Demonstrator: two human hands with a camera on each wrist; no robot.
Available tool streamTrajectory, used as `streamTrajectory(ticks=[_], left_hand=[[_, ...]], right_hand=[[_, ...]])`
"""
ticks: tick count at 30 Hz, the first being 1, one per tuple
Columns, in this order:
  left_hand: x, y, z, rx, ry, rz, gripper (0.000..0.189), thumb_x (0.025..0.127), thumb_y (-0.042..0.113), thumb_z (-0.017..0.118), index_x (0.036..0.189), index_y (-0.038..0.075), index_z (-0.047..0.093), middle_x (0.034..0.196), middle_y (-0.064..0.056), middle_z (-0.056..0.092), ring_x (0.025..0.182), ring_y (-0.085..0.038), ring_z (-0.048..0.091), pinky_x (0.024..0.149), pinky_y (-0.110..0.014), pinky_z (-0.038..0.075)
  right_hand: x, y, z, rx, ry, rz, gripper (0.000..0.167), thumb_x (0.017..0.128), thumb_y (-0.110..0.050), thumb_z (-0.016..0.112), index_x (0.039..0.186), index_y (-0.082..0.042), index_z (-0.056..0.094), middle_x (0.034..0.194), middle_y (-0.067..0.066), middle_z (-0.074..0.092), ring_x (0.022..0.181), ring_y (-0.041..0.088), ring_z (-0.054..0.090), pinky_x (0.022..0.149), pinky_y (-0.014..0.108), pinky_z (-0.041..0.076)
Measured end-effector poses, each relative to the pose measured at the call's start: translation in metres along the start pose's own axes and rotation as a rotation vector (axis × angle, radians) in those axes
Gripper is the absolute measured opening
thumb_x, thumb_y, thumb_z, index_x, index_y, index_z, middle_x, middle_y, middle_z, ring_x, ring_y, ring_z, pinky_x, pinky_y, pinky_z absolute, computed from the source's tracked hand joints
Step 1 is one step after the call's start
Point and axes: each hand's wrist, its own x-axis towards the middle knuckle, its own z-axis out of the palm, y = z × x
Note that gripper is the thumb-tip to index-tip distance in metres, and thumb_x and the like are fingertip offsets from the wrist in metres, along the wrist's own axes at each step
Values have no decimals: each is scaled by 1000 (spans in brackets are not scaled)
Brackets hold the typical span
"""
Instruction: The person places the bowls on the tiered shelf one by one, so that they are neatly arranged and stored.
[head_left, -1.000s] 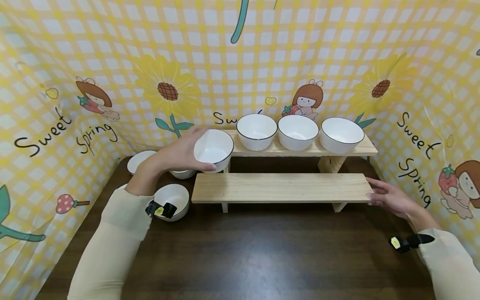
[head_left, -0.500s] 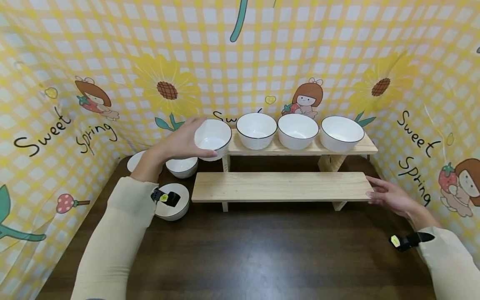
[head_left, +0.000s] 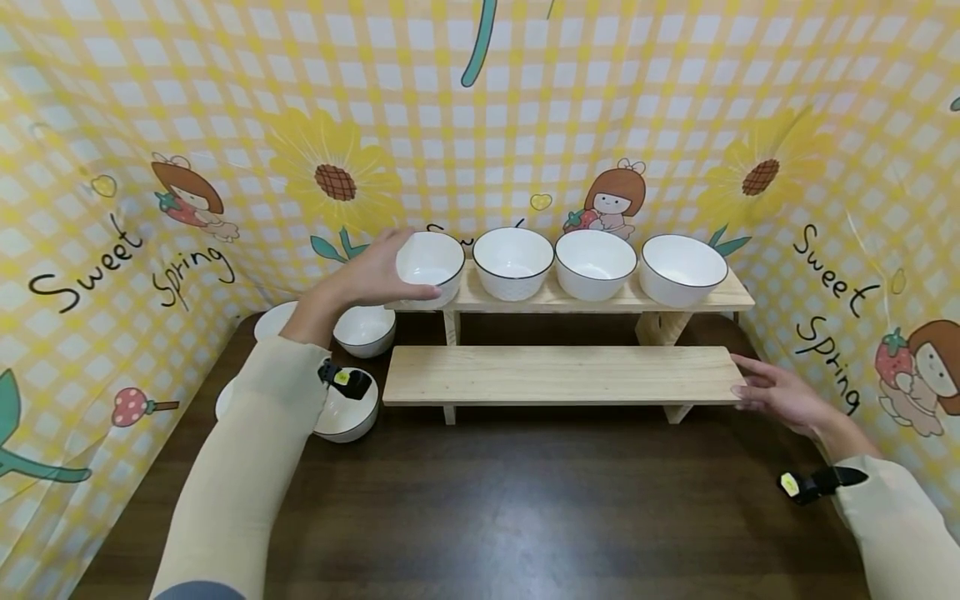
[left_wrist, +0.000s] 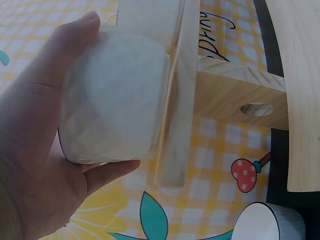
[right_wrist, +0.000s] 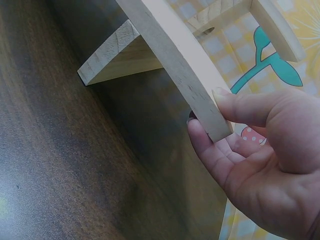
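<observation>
Gripping the round white dark-rimmed bowl [head_left: 437,265] at the left end of the upper pale-wood shelf [head_left: 553,301], the left hand [head_left: 375,273] should seat it level, beside the neighbouring white bowl [head_left: 513,267], the right hand [head_left: 783,400] pinching the lower pale-wood board [head_left: 562,375].

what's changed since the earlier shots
The left hand has carried its bowl up to the left end of the upper shelf; whether it rests there is unclear. Nothing was let go. The right hand, gripping the lower shelf, and the other three shelf bowls stayed put.
</observation>
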Motion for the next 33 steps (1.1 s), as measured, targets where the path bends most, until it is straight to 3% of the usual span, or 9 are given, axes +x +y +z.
streamTrajectory(ticks=[8,12,19,24,33], left_hand=[[11,-6,4,-12,8,11,110,81,55,81,162,8,23,163,-22,20,142,-41,33,110,-61,34],[14,-8,5,-13,-2,-5,116,80,58,80,163,7,17,166,-21,14,148,-40,25,114,-60,30],[19,-8,5,-19,-2,-4,116,81,57,80,163,7,16,167,-20,12,152,-39,17,116,-60,26],[22,-7,5,-33,-7,-6,115,81,57,80,163,7,17,167,-18,12,153,-39,12,115,-61,26],[24,-5,5,-29,-16,-21,117,80,56,81,164,8,14,167,-19,11,152,-40,15,114,-61,28]], right_hand=[[-1,-2,1,4,3,-1,77,102,-4,59,156,13,6,125,24,59,94,6,65,83,33,57],[0,0,1,10,-2,-4,77,103,-3,58,156,14,6,126,26,58,94,6,65,82,32,57],[0,3,-1,28,1,0,79,102,-5,61,156,13,7,119,15,62,94,7,65,82,32,57],[0,4,0,15,2,4,80,102,-7,62,157,13,8,121,17,61,95,7,65,84,35,57],[0,3,0,10,7,-2,79,102,-6,61,157,13,8,122,19,61,95,6,65,83,33,57]])
